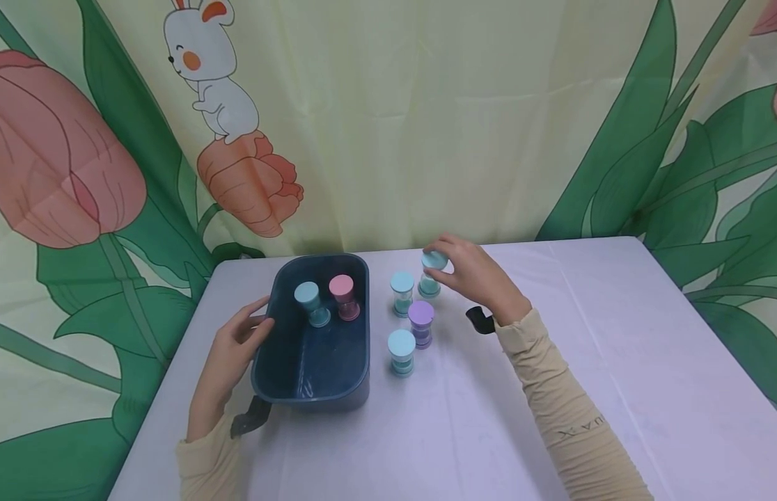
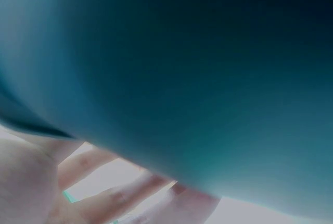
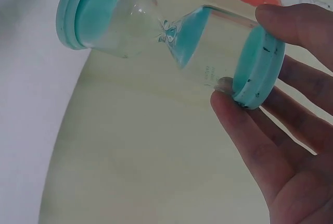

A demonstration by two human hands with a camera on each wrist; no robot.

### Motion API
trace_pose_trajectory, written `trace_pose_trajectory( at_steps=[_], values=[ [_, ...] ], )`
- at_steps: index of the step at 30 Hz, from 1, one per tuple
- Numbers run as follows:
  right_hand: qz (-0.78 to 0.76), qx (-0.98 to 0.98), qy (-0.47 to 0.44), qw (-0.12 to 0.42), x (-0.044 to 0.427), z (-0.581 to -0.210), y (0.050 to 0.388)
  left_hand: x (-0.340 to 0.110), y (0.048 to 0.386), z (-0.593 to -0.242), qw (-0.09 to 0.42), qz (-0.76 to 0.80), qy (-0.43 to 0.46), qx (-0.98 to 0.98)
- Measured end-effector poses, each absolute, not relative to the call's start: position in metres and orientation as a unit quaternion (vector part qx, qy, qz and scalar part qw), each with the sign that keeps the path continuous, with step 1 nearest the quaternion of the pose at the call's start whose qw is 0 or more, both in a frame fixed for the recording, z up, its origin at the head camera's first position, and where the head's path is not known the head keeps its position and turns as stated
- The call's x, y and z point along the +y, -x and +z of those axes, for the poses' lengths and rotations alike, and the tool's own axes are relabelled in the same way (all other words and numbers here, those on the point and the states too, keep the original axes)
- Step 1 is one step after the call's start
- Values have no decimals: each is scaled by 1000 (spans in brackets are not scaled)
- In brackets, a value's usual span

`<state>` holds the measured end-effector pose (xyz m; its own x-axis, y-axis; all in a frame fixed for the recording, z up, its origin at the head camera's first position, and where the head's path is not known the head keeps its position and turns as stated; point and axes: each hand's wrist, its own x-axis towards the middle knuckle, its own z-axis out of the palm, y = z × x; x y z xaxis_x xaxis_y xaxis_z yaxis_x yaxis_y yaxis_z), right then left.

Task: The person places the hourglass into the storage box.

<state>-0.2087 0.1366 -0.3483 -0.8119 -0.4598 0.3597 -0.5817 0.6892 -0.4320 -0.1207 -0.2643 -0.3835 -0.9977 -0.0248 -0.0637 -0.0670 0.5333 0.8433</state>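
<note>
On the surface (image 1: 520, 431), covered with a plain white cloth, a deep dark-blue plastic bin (image 1: 354, 398) with rounded corners stands left of centre. Inside it, near the far end, stand a small hourglass with light-blue caps (image 1: 313, 304) and, just right of it, a pink-capped hourglass (image 1: 345, 298).

The left hand (image 1: 232, 351) rests against the bin's left side, thumb at the rim, fingers fairly straight and spread along the outer wall, loosely parted rather than clenched.

Right of the bin, the right hand (image 1: 473, 275) pinches a clear hourglass with turquoise caps (image 1: 429, 284) by its upper cap, thumb and fingers bent about the edge; teal sand shows in its bulbs. Whether its base touches the cloth cannot be told.

Just left of that one stands a pale-blue-capped hourglass (image 1: 402, 295); nearer the person come a purple-capped hourglass (image 1: 421, 324) and a second pale-blue one (image 1: 401, 353), close together. Behind hangs a pale yellow curtain (image 1: 388, 139) printed with tulips, leaves and a white rabbit on a carrot.
</note>
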Motion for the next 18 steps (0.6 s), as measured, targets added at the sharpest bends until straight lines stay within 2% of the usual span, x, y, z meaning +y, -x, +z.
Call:
trace_pose_trajectory(
  at_steps=[18],
  values=[
    [273,-904,-301,135,132,-328,198,-265,120,-383,28,481,25,876]
  ],
)
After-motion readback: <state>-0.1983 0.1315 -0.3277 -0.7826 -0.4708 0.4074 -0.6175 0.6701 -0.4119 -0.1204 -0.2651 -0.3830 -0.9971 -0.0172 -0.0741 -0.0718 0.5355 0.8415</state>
